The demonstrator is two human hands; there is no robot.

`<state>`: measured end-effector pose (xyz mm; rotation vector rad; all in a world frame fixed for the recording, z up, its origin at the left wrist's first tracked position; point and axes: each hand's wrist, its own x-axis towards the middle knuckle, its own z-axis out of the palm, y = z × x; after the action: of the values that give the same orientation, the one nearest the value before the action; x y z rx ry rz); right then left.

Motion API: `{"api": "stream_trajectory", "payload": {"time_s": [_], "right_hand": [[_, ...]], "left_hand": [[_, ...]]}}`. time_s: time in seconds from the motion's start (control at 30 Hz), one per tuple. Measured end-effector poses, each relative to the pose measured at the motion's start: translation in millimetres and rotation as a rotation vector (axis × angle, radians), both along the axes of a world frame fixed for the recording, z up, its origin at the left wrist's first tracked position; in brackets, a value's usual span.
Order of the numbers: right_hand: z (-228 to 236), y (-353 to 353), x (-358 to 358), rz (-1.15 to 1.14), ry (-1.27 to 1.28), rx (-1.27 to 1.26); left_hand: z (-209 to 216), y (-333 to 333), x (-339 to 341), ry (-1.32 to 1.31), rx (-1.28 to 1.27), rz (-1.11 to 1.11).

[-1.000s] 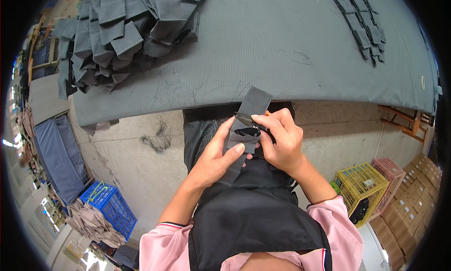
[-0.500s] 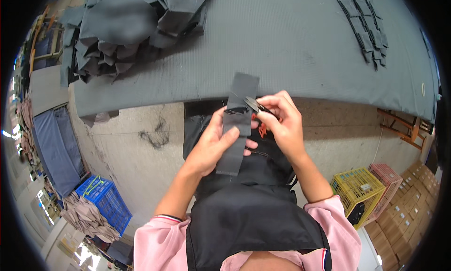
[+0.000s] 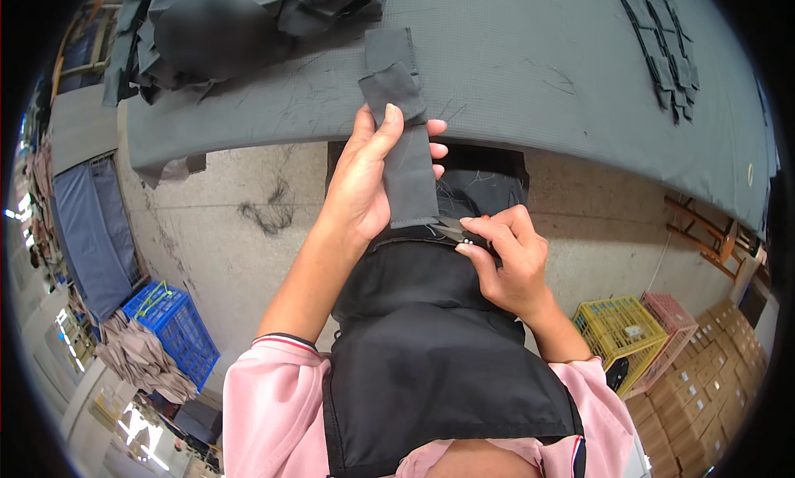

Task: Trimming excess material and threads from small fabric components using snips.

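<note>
My left hand is closed on a long dark grey fabric strip, thumb on top and fingertips showing past its right edge. A folded flap lies across the strip's upper part, and its far end reaches over the table edge. In my right hand are small thread snips, gripped between thumb and fingers. Their metal blades touch or nearly touch the strip's lower right corner, where a loose thread hangs. Beneath both hands lies the black apron over my lap, with stray threads on it.
A grey-covered table spans the far side. On it are a heap of dark fabric pieces at left and rows of strips at right. Crates, blue at left and yellow at right, stand below, near cardboard boxes.
My left hand has moved up and away with the strip, toward the table. The snips in my right hand have gone from the strip's middle down to its near end.
</note>
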<state>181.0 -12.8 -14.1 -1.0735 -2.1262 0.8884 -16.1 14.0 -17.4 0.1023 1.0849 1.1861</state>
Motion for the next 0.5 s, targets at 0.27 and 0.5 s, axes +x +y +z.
{"api": "stream_trajectory", "payload": {"time_s": [0.27,0.5], "right_hand": [[-1,7,-5,0.064,0.014,0.023],[-7,6,-8,0.065,0.025,0.142]], "left_hand": [[3,0,-2,-0.017,0.004,0.011],[-1,0,-2,-0.058,-0.01,0.009]]}}
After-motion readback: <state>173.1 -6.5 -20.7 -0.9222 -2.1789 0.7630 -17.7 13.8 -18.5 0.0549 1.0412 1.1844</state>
